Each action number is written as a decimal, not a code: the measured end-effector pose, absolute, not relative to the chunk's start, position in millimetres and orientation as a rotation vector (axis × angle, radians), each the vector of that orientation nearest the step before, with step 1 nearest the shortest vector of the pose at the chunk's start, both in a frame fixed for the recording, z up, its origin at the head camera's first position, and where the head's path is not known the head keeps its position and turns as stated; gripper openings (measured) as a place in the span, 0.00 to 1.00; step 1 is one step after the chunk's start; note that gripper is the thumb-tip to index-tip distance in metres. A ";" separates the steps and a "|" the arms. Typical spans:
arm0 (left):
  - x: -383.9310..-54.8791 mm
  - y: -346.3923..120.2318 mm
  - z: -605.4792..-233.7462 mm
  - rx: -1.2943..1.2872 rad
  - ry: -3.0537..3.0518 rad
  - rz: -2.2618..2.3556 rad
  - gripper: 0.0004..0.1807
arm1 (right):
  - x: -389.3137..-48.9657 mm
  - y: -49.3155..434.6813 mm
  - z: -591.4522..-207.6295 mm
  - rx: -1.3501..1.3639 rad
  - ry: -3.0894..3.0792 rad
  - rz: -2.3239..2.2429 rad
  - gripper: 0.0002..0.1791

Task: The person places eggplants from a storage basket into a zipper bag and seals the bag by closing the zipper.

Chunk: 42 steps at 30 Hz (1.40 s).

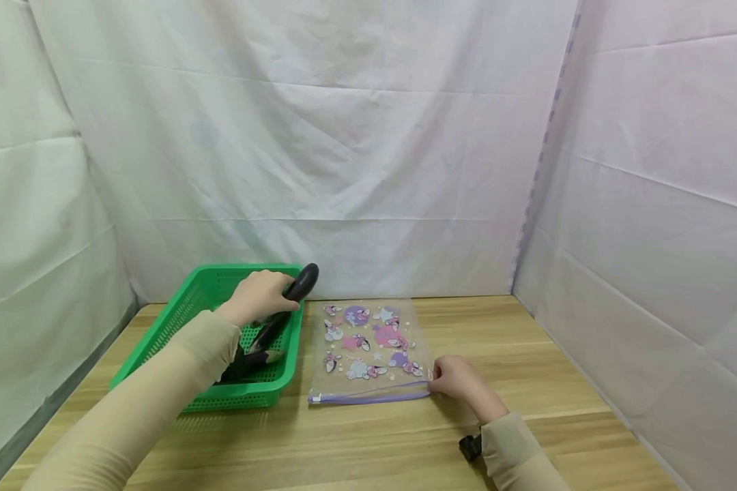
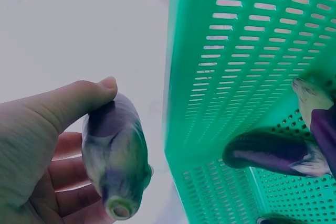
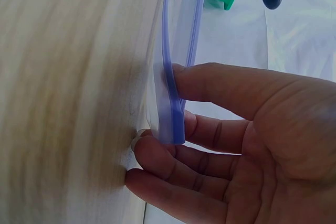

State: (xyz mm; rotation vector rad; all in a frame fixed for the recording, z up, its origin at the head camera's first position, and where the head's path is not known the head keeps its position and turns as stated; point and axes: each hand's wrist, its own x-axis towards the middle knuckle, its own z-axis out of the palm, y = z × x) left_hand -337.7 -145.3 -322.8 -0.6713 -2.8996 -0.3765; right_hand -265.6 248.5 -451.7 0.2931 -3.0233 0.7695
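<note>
My left hand (image 1: 259,298) grips a dark purple eggplant (image 1: 303,281) above the right side of a green plastic basket (image 1: 287,368). In the left wrist view the held eggplant (image 2: 115,150) shows its stem end, with the thumb on one side and fingers on the other. More eggplants (image 2: 273,153) lie in the basket. My right hand (image 1: 457,382) pinches the right corner of a clear zipper bag (image 1: 374,348) printed with pink and purple cartoons. The bag lies on the table, its purple zipper edge (image 3: 176,87) between thumb and fingers, the mouth slightly parted.
A wooden table (image 1: 368,450) bears the basket at left and the bag beside it. White cloth walls (image 1: 344,150) stand behind and at both sides. A white slider (image 1: 316,399) sits at the zipper's left end. A black band (image 1: 470,447) is on the right wrist.
</note>
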 end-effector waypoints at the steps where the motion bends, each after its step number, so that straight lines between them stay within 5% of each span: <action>1: -337.8 -144.7 -322.9 -0.674 -2.900 -0.375 0.31 | -265.6 248.3 -451.5 0.294 -3.024 0.767 0.14; 42: -311.5 -100.7 -321.7 -0.797 -2.878 -0.361 0.27 | -262.9 251.1 -447.4 0.301 -3.035 0.732 0.15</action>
